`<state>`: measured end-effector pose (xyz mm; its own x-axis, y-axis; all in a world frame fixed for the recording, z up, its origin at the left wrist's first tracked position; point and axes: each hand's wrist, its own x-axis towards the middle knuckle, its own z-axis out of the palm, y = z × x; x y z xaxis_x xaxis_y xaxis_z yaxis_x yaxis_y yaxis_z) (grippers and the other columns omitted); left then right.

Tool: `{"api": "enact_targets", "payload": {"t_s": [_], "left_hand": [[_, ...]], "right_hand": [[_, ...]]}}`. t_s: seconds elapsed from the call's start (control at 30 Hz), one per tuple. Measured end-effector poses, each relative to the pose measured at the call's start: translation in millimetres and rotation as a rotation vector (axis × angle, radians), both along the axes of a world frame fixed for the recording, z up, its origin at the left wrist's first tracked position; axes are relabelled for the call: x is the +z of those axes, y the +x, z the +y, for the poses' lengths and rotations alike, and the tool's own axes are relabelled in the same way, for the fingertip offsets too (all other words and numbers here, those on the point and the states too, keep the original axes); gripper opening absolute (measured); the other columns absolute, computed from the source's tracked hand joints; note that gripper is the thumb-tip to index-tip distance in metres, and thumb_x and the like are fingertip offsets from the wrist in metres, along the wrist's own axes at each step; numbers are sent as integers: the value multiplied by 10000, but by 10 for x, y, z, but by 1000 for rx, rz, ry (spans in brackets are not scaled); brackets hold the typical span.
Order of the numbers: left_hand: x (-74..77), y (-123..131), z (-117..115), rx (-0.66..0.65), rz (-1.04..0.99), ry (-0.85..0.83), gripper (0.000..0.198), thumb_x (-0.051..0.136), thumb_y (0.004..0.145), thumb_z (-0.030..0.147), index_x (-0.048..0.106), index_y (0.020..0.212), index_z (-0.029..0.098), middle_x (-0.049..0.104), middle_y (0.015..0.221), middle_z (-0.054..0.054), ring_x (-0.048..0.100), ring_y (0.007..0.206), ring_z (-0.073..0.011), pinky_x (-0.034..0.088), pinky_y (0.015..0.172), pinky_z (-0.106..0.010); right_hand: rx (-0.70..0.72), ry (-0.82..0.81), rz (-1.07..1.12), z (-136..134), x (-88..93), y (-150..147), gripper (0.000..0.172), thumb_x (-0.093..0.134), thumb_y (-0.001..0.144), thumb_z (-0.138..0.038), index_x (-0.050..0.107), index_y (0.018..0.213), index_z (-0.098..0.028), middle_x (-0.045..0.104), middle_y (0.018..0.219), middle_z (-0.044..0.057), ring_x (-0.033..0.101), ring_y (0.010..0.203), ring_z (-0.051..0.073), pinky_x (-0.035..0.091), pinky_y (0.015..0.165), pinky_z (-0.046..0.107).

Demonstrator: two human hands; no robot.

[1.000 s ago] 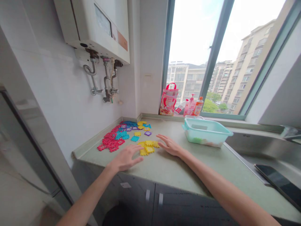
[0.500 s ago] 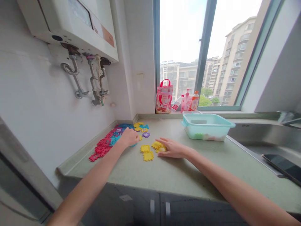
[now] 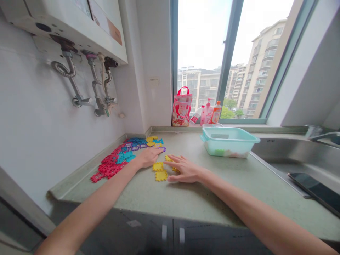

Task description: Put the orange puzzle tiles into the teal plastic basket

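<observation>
My left hand (image 3: 150, 157) lies low over the counter with its fingers stretched out. Its fingertips reach a purple notched building tile (image 3: 163, 149) and partly cover it. To its left spreads a pile of red tiles (image 3: 113, 163), with turquoise tiles (image 3: 124, 156) and dark blue tiles (image 3: 136, 141) beside them. My right hand (image 3: 185, 170) is spread open over some yellow tiles, which it partly hides. Two other yellow tiles (image 3: 160, 175) lie flat between the hands, close to the right thumb. Neither hand grasps anything that I can see.
A light turquoise plastic basin (image 3: 228, 141) with some things in its bottom stands right of my hands. Beyond it is a steel sink (image 3: 276, 156), with a dark flat object (image 3: 313, 189) on its near edge. Bottles (image 3: 208, 113) and a bag (image 3: 182, 109) stand by the window.
My left hand has moved right and its fingers have straightened towards the purple tile. The right hand's fingers have spread further apart over the yellow tiles. The view has shifted slightly.
</observation>
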<state>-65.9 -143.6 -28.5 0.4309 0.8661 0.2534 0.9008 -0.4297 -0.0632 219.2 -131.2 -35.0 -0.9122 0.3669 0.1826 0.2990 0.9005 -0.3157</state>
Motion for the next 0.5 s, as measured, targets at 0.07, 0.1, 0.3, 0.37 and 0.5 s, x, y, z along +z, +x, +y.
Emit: {"api": "enact_targets", "payload": {"t_s": [0.07, 0.1, 0.3, 0.37, 0.5], "left_hand": [[34, -8, -26, 24, 13, -15, 509, 382, 1011, 242, 646, 1446, 219, 640, 1500, -67, 564, 1408, -213, 383, 1206, -367], [63, -14, -55, 63, 21, -9, 482, 383, 1017, 262, 690, 1388, 233, 695, 1423, -72, 618, 1338, -228, 412, 1168, -380], [227, -171, -199, 464, 125, 120, 444, 435, 1022, 425, 769, 1217, 207, 790, 1075, -155, 695, 1107, -327, 422, 1071, -485], [260, -217, -124, 522, 128, 131, 435, 438, 1018, 405, 758, 1232, 201, 778, 1149, -163, 676, 1158, -324, 428, 1069, -467], [270, -138, 183, 441, 66, 25, 504, 377, 1043, 407, 630, 1443, 231, 586, 1540, -146, 573, 1374, -308, 441, 1092, -462]], "right_hand": [[27, 16, -5, -37, 12, -4, 867, 568, 914, -805, 398, 1644, -369, 308, 1731, 123, 296, 1591, 377, 188, 1290, 625], [32, 25, -3, -43, 20, 3, 855, 565, 923, -796, 409, 1640, -358, 316, 1726, 133, 310, 1586, 375, 196, 1288, 621], [-41, 118, 75, 66, 43, 90, 758, 524, 980, -739, 466, 1611, -323, 388, 1691, 154, 425, 1523, 382, 283, 1255, 620], [-62, 159, 90, 112, 39, 103, 724, 513, 995, -720, 491, 1594, -315, 420, 1670, 166, 442, 1511, 385, 307, 1237, 631], [-76, 193, 91, 170, 36, 119, 694, 504, 1009, -698, 502, 1585, -310, 436, 1659, 173, 456, 1503, 378, 319, 1231, 633]]}}
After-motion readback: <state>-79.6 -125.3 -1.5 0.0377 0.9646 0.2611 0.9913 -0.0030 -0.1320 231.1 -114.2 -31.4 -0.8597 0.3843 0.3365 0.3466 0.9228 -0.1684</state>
